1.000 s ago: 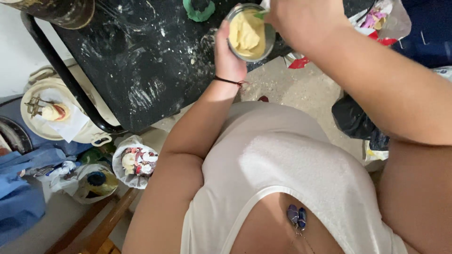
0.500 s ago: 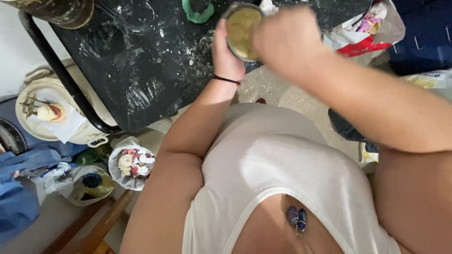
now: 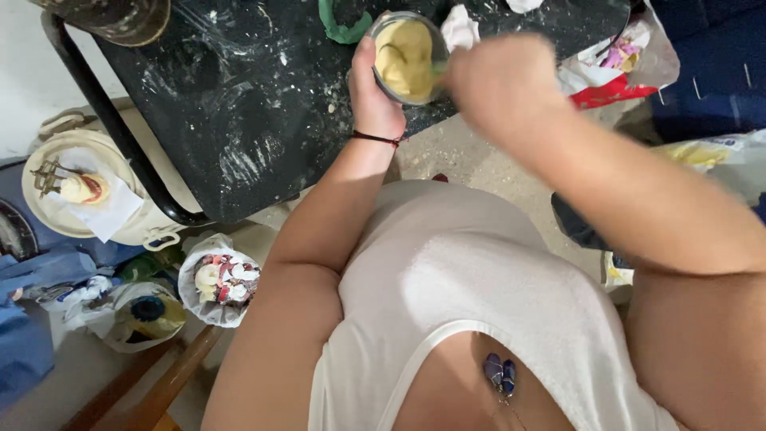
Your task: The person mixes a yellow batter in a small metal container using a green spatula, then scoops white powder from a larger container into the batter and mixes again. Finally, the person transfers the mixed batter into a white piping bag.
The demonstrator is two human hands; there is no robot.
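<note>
So the left hand (image 3: 373, 96) is wrapped around a small round cup (image 3: 405, 57) full of pale yellow batter, holding it up right over the near edge of the black worktop (image 3: 239, 104). There's a thin dark band on that wrist. The right hand (image 3: 499, 84) is closed and sits just beside the cup's rim, on its right, but it's blurred, so I honestly can't tell what it's gripping (something greenish pokes into the batter at the rim, could be a spoon or stick).

The worktop is dusted with white specks and smears. A green lump (image 3: 343, 22) lies at its far edge, just left of the cup, and a crumpled white tissue (image 3: 459, 25) sits just right of it. In the top left corner is the bottom of a dark round pot (image 3: 120, 16).

Packaging-wise: a clear crinkly plastic bag (image 3: 622, 60) with a red band and some pink bits inside hangs off the worktop's right end. Further right, a pale yellow packet (image 3: 702, 152), blurry. Down on the floor to the left, a white bag (image 3: 219, 279) stuffed with red and white scraps, and next to it another clear bag (image 3: 136, 315) with a yellowish round thing inside. Above those, a cream round lid (image 3: 48, 207) with a paper sheet on it.
</note>
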